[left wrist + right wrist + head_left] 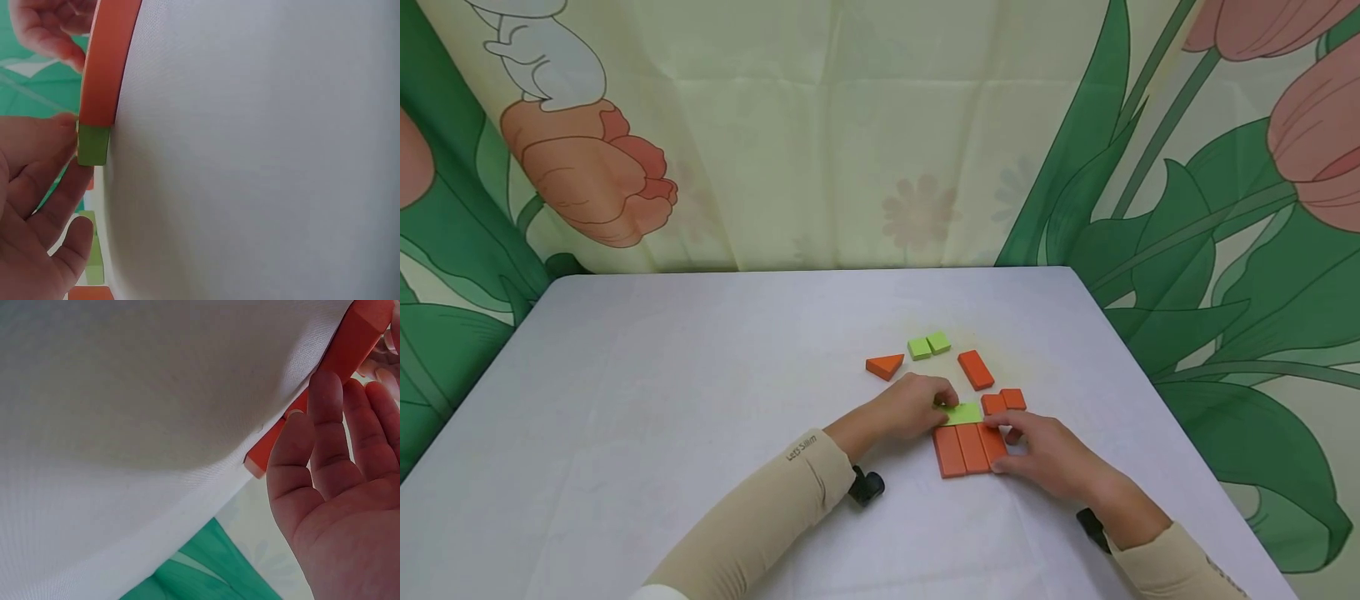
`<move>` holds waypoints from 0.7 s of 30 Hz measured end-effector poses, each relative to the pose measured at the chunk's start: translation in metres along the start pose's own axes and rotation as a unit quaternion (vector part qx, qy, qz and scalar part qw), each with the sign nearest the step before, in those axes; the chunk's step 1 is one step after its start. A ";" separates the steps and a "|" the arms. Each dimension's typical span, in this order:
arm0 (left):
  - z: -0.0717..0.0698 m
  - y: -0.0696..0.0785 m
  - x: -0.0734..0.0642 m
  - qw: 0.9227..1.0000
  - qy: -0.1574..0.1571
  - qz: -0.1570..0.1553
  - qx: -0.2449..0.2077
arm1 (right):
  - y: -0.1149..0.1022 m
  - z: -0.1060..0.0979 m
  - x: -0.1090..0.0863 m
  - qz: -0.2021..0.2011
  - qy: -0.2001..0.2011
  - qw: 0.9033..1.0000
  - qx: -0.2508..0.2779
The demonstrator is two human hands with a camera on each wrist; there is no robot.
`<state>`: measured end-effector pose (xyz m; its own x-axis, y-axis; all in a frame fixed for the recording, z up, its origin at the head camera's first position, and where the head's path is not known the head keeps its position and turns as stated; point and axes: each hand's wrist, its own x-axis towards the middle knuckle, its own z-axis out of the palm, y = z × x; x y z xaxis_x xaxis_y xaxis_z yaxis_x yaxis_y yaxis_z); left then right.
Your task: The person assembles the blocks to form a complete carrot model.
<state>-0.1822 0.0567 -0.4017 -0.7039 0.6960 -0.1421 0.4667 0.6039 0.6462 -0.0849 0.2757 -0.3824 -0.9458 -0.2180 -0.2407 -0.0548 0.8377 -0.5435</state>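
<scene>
Three orange rectangular blocks lie side by side on the white table. Along their far ends sits a light green block; whether it is one piece or two I cannot tell. My left hand pinches the left end of the green block, its thumb and a finger at the corners. My right hand lies along the right side of the orange group, fingers slightly bent, fingertips touching the orange edge. Its thumb is by the near right corner, its index finger near the green block's right end.
Two small orange blocks lie just beyond the right hand. Farther back are an orange rectangle, two green squares and an orange triangle. A printed cloth hangs behind the table.
</scene>
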 end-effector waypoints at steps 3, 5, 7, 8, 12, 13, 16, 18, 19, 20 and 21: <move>0.000 -0.001 -0.001 1.000 -0.002 -0.003 -0.003 | 0.000 0.000 0.000 -0.001 0.000 1.000 0.001; 0.000 -0.002 -0.002 1.000 -0.004 -0.004 -0.008 | 0.000 0.000 0.000 -0.003 0.000 1.000 0.001; 0.001 -0.003 -0.002 1.000 -0.006 -0.004 -0.012 | 0.000 0.000 0.000 -0.004 0.000 1.000 0.000; 0.001 -0.003 -0.002 1.000 -0.008 -0.004 -0.016 | 0.000 0.000 0.001 -0.005 0.000 1.000 -0.001; 0.001 -0.004 -0.002 1.000 -0.012 -0.003 -0.023 | 0.000 0.000 0.001 -0.008 -0.001 1.000 -0.006; 0.001 -0.004 -0.002 1.000 -0.013 -0.002 -0.024 | 0.000 0.000 0.001 -0.009 -0.001 1.000 -0.007; 0.001 -0.003 -0.002 1.000 -0.012 0.001 -0.020 | 0.000 0.000 0.001 -0.010 -0.001 1.000 -0.010; 0.000 -0.002 -0.002 1.000 -0.012 0.002 -0.019 | 0.001 -0.001 0.001 -0.011 -0.001 1.000 -0.011; 0.000 -0.002 -0.002 1.000 -0.011 0.002 -0.019 | 0.001 -0.001 0.002 -0.011 -0.001 1.000 -0.010; 0.000 -0.002 -0.002 1.000 -0.011 0.003 -0.019 | 0.001 -0.001 0.002 -0.010 -0.001 1.000 -0.009; 0.000 -0.001 -0.002 1.000 -0.011 0.002 -0.020 | 0.001 -0.001 0.003 -0.009 -0.001 1.000 -0.009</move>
<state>-0.1812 0.0542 -0.4021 -0.6900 0.7070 -0.1552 0.4480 0.5855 0.6757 -0.0877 0.2767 -0.3827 -0.9441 -0.2341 -0.2322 -0.0778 0.8424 -0.5333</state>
